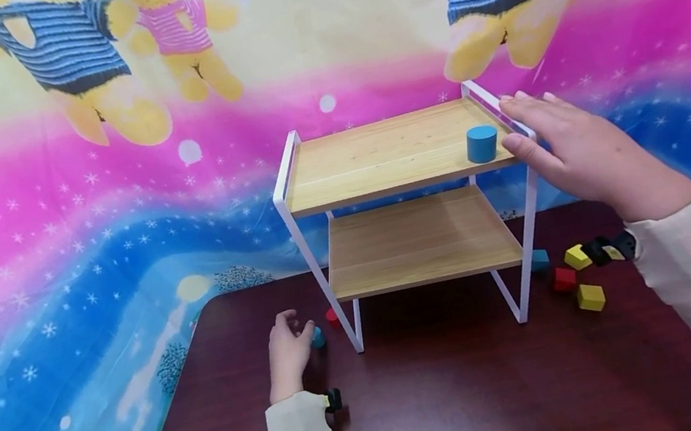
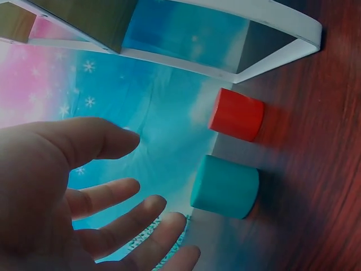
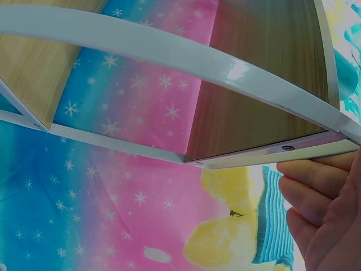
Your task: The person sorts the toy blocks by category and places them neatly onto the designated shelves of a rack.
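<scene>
item: shelf unit (image 1: 423, 238), two wood-toned boards in a white frame; stands upright on a dark red-brown table (image 1: 476, 388). long axis runs left to right, slightly skewed, the right end a little farther back.

item: blue cylinder (image 1: 482, 145), squat; on the top board, near its front right corner. upright, flat end facing up, axis vertical; no markedly longer dimension.

item: right hand (image 1: 581, 145), at the right end of the top board. fingers nearly straight, laid at the white side rail; thumb apart from them, its tip just beside the blue cylinder with a slight gap. grip wide, closed round nothing.

item: teal cylinder (image 2: 225, 187), on the table, left of the shelf unit. upright, axis vertical, flat base down; about as wide as tall.

item: left hand (image 1: 289, 348), just beside the teal cylinder. thumb and fingers spread, loosely bent, a wide gap between; nothing held, and the left wrist view shows it apart from the cylinder.

item: red cylinder (image 2: 237, 114), upright on the table, between the teal cylinder and the near left frame leg.

lot: yellow blocks (image 1: 591, 297), red block (image 1: 564, 279) and blue block (image 1: 540, 260); on the table, right of the shelf unit.

backdrop: printed cloth (image 1: 98, 294), bears and snowflakes.
</scene>
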Available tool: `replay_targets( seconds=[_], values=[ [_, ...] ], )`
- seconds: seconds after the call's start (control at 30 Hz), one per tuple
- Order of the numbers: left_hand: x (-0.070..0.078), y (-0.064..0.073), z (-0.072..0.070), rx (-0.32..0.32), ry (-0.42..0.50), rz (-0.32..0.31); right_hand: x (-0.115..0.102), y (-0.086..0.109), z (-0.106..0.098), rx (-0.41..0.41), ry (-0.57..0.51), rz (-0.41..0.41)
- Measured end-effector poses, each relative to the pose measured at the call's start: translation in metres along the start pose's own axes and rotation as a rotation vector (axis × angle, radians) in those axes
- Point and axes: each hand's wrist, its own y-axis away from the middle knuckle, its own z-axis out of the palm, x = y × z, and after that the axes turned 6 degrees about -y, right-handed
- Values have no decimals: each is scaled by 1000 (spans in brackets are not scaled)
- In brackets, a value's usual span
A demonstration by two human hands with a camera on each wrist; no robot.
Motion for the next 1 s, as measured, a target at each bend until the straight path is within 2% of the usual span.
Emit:
replay_targets(
  seconds=[0.23, 0.5, 1.0],
  values=[
    [-6, 0, 5, -40, -1, -12, 1, 0, 1, -10, -3, 3],
    [-10, -1, 11, -54, -8, -16, 2, 1, 1, -12, -1, 12],
    [-12, -2, 20, -71, -71, 18, 1, 1, 0, -8, -4, 16]
  ],
)
